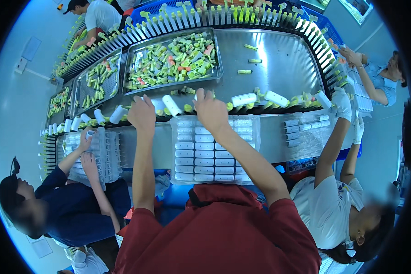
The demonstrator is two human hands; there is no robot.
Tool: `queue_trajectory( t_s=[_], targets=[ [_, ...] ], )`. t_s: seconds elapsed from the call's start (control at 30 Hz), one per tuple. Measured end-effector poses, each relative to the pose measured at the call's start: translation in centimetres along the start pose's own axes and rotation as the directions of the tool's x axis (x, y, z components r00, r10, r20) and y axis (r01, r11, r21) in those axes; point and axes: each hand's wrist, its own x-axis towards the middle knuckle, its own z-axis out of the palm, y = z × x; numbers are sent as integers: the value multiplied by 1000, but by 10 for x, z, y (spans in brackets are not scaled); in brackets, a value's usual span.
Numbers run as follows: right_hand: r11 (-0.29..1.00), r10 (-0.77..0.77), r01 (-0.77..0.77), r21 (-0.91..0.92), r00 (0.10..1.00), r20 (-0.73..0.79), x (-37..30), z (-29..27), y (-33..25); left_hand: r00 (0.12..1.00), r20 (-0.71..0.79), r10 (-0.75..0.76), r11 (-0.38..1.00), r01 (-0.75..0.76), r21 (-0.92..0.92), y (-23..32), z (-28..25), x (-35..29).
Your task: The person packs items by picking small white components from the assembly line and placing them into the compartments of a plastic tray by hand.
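Note:
My left hand (142, 113) is closed at the near row of the rack line, its fingers curled beside a white casing (158, 104). What it grips is hidden behind the fingers. To its right my right hand (211, 112) reaches over the far edge of a clear blister tray (256, 132), also with curled fingers. A bit of white shows at its fingertips, too small to name. Between the two hands a white oblong casing (171, 105) leans tilted on the row. Rows of white casings (204, 161) fill much of the blister tray in front of me.
Beyond the row stand metal trays, the largest (220, 68) heaped with yellow-green small parts (169, 59). Black upright holders (205, 18) curve around the table. Co-workers' hands (87, 157) work at left, a gloved hand (341, 104) at right. Another blister tray (301, 141) lies right.

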Motion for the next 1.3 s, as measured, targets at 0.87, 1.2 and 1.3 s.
queue_trajectory(
  t_s=[0.87, 1.2, 1.3],
  targets=[
    [936, 80, -79, 343, 997, 10, -158, 18, 51, 868, 38, 496, 691, -367, -623, 101, 6, -173],
    [926, 89, -57, 372, 994, -70, -165, 16, 53, 797, 499, 341, 422, 344, -839, 95, -52, -136],
    [928, 96, -61, 368, 992, -77, -164, 18, 50, 965, 54, 256, 506, -86, -858, 89, -83, -100]
  ],
)
